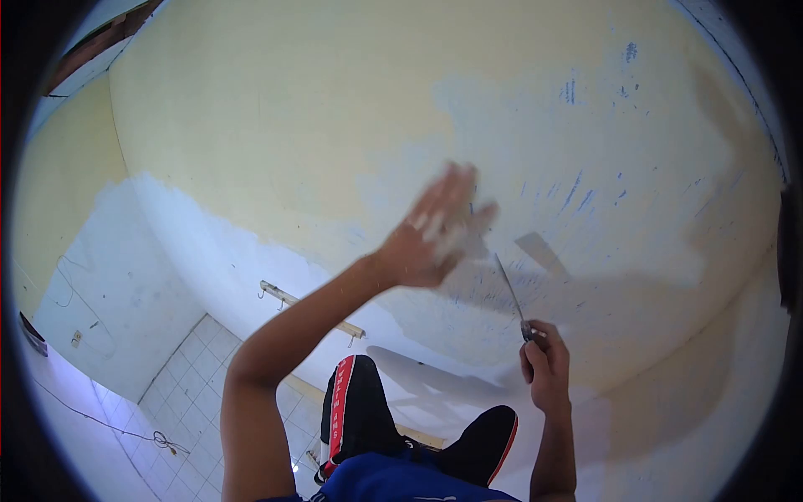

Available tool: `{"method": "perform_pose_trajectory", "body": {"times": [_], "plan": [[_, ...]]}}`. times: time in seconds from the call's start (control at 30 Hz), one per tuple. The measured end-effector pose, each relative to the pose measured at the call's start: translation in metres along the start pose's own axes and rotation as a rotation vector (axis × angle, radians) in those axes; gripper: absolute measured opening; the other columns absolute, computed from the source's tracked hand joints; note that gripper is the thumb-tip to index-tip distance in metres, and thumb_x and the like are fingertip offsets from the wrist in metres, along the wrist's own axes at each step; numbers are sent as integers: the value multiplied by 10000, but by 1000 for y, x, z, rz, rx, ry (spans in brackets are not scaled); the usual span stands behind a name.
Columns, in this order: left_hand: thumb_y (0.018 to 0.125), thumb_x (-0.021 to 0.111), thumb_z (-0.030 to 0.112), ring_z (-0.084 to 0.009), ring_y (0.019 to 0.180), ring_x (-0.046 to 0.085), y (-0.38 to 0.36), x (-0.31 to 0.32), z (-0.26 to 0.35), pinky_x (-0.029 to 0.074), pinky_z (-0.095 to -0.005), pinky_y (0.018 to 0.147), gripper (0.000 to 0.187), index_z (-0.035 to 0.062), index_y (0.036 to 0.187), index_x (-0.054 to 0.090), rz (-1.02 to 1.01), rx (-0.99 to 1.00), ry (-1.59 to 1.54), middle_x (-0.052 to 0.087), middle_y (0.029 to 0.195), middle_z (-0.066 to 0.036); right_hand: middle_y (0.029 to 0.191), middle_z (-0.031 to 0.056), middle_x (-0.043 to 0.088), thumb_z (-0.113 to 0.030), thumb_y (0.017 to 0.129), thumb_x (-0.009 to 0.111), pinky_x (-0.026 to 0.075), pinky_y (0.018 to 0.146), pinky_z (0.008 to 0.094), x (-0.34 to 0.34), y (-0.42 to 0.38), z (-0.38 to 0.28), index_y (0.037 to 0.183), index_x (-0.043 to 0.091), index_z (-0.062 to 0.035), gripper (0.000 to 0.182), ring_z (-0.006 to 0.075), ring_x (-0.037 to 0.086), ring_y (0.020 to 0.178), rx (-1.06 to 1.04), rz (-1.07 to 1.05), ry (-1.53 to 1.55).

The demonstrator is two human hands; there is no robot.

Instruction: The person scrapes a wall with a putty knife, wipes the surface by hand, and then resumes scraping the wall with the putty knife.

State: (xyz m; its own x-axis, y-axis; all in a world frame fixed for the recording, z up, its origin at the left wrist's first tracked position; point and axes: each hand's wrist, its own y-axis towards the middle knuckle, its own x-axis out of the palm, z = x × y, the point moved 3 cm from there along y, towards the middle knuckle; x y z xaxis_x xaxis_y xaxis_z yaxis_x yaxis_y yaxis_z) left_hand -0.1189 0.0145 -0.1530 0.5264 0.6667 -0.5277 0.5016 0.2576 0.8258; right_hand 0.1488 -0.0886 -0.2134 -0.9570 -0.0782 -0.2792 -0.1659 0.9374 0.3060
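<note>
Scraper gripped in right hand, handle partly hidden, left hand spread, blurred, contact with wall unclear

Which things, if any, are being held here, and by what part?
The right hand grips a thin-bladed tool by its handle; whether the blurred left hand holds anything cannot be told.

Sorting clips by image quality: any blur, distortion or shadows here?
Head view: left hand motion-blurred, right hand clearer; head view: the edges of the wall bow with lens distortion, corners black; head view: soft shadows darken the wall toward the picture's right.
</note>
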Motion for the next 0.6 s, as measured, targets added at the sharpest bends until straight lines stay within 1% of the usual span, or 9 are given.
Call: {"method": "perform_pose_trajectory", "body": {"times": [0.03,0.1,0.13,0.2,0.23,0.3,0.33,0.5,0.6], "plan": [[799,744,182,-473,1438,312,-2,-1,15,327,-579,1146,752,49,1475,442,11,113,-130,321,1525,-318,649,20,513,-70,977,489,332,480,230,0,3,-7,1243,540,23,287,58,409,525,3,3,-3],[756,733,110,-369,1128,623,-21,7,35,510,-460,978,442,17,1179,646,166,45,-331,609,1224,-214,709,45,553,-12,948,540,415,563,262,-5,8,-37,1286,543,32,340,82,491,620,-230,89,-317],[756,733,110,-369,1128,623,-27,10,43,510,-460,978,442,17,1179,646,169,43,-337,609,1224,-214,709,45,553,-12,948,540,415,563,262,-6,12,-46,1286,543,32,340,82,491,620,-226,90,-323],[724,675,50,-331,849,668,-34,9,56,552,-441,774,237,-2,955,662,336,145,-314,650,959,-167,803,101,614,-5,932,585,479,646,322,-7,19,-70,1290,571,25,360,158,583,687,-436,120,-462],[724,675,50,-331,849,668,-27,4,58,552,-441,774,237,-2,955,662,342,143,-316,650,959,-167,803,101,614,-5,932,585,479,646,322,-6,27,-79,1290,571,25,360,158,583,687,-436,118,-468],[708,650,36,-314,739,642,-6,-14,59,533,-421,687,172,-4,875,645,492,137,-359,631,851,-159,889,157,649,6,915,609,504,684,349,3,36,-101,1274,603,5,359,238,638,736,-733,138,-605],[708,650,36,-314,739,642,7,-20,57,533,-421,687,172,-4,875,645,494,134,-364,631,851,-159,885,178,648,17,899,619,503,657,358,7,41,-107,1279,603,-8,381,286,642,712,-711,136,-665],[737,621,-1,-341,747,608,61,-33,26,514,-413,690,139,-18,875,630,692,275,-395,618,851,-166,844,160,643,12,880,637,492,567,370,45,62,-118,1292,571,-3,417,292,645,637,-787,214,-780],[813,601,-8,-305,742,596,65,-29,12,499,-382,668,58,-19,867,617,762,120,-299,622,861,-167,738,159,623,-14,885,650,494,570,364,56,68,-121,1270,483,29,421,283,635,570,-540,289,-649]]}}
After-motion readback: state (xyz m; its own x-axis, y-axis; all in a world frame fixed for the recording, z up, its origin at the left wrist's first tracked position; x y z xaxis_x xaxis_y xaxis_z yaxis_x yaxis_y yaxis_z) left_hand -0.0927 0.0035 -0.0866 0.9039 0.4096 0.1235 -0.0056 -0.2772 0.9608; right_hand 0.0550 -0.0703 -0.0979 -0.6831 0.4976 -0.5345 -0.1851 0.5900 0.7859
